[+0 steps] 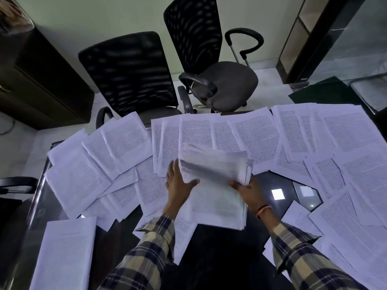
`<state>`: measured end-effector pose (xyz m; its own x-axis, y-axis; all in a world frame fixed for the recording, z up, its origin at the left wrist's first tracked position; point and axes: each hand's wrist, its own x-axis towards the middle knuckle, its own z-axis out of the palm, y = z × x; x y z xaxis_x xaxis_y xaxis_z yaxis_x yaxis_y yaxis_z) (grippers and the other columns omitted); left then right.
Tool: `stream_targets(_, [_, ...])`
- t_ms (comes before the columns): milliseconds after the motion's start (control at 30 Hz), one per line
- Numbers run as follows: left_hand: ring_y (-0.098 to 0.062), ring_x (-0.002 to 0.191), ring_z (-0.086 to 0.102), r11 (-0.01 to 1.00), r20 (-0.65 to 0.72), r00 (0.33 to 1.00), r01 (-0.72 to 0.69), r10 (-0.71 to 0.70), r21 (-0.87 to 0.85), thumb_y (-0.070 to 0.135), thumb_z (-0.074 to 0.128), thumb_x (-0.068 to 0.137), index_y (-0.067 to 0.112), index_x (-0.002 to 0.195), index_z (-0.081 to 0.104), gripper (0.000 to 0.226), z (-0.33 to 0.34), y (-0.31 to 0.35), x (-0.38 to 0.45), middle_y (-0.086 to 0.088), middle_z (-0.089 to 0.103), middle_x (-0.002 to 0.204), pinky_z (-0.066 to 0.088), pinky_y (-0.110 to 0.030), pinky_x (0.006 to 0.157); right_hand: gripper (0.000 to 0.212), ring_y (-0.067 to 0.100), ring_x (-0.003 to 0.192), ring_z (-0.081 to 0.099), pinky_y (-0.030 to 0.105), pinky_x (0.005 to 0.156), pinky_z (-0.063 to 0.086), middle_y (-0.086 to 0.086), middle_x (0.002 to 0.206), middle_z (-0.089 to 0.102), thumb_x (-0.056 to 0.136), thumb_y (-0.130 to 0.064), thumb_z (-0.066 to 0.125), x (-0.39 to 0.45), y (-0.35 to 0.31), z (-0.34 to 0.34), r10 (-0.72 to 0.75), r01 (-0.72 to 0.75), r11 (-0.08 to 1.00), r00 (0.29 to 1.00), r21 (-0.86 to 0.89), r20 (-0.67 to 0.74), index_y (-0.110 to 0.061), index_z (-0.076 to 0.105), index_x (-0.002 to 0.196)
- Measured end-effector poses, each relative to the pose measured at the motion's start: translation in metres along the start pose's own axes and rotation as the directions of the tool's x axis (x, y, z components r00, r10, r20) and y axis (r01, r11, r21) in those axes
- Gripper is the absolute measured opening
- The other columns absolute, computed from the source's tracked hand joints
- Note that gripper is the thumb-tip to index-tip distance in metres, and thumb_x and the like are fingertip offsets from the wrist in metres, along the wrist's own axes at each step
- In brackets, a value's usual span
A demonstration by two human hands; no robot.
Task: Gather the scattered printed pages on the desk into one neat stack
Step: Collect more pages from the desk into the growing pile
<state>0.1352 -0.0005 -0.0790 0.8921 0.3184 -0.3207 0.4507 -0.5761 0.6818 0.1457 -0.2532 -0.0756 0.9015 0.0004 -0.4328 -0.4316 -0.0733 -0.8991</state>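
Note:
A thick, blurred stack of printed pages (215,185) is held above the middle of the dark glass desk (270,181). My left hand (178,183) grips its left edge with the thumb on top. My right hand (247,190) grips its right edge, thumb over the sheets. Several loose printed pages (129,135) lie scattered across the left, back and right of the desk, many overlapping. A separate pile of pages (67,252) lies at the near left corner.
Two black mesh office chairs (129,74) stand behind the desk's far edge, one (222,80) turned aside. A dark cabinet (35,80) stands at the left. A chair armrest (16,183) sits beside the desk's left edge.

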Motion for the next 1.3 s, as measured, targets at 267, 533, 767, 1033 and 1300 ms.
stream_targets(267, [-0.022, 0.097, 0.076, 0.834, 0.099, 0.994, 0.008, 0.056, -0.552, 0.01, 0.088, 0.079, 0.014, 0.101, 0.078, 0.024, -0.073, 0.052, -0.016, -0.002, 0.081, 0.101, 0.062, -0.042, 0.091, 0.03, 0.018, 0.101, 0.074, 0.031, 0.088, 0.059, 0.001, 0.106, 0.079, 0.084, 0.0, 0.079, -0.02, -0.063, -0.013, -0.294, 0.29, 0.955, 0.954, 0.06, 0.064, -0.019, 0.077, 0.107])
stream_targets(533, [-0.001, 0.058, 0.06, 0.855, -0.045, 0.999, -0.001, -0.026, -0.518, 0.02, 0.086, 0.084, 0.019, 0.075, 0.065, 0.023, -0.048, 0.051, -0.068, 0.015, 0.063, 0.061, 0.045, -0.014, 0.053, 0.019, 0.018, 0.089, 0.075, 0.038, 0.081, 0.06, 0.0, 0.094, 0.08, 0.082, -0.011, 0.084, -0.045, -0.061, -0.006, -0.234, 0.234, 0.972, 0.972, 0.026, -0.001, -0.025, 0.079, 0.095])
stream_targets(767, [-0.01, 0.085, 0.066, 0.719, -0.235, 0.961, -0.265, 0.143, -0.643, 0.051, 0.068, 0.089, 0.009, 0.097, 0.071, 0.043, -0.067, 0.079, -0.077, 0.009, 0.071, 0.086, 0.053, -0.02, 0.072, 0.028, 0.008, 0.089, 0.07, 0.018, 0.077, 0.055, -0.009, 0.094, 0.078, 0.08, -0.032, 0.08, -0.054, -0.087, -0.003, -0.404, 0.406, 0.908, 0.914, 0.101, -0.042, -0.015, 0.077, 0.102])
stream_targets(1033, [-0.012, 0.084, 0.067, 0.749, -0.389, 0.921, -0.243, -0.021, -0.616, 0.02, 0.072, 0.095, 0.016, 0.093, 0.073, 0.005, -0.064, 0.101, -0.066, 0.006, 0.073, 0.087, 0.057, -0.032, 0.078, 0.031, 0.011, 0.083, 0.067, 0.021, 0.075, 0.053, 0.003, 0.089, 0.077, 0.087, -0.04, 0.065, -0.046, -0.094, 0.008, -0.472, 0.479, 0.877, 0.87, 0.017, -0.144, -0.013, 0.079, 0.092])
stream_targets(1300, [-0.001, 0.074, 0.061, 0.84, -0.455, 0.889, -0.29, 0.058, -0.459, 0.029, 0.065, 0.102, 0.021, 0.096, 0.073, 0.012, -0.067, 0.096, -0.064, 0.014, 0.069, 0.084, 0.049, -0.028, 0.068, 0.038, 0.004, 0.101, 0.069, 0.014, 0.084, 0.052, -0.011, 0.107, 0.075, 0.078, -0.02, 0.088, -0.045, -0.085, -0.008, -0.457, 0.458, 0.882, 0.889, -0.111, 0.036, -0.021, 0.073, 0.113])
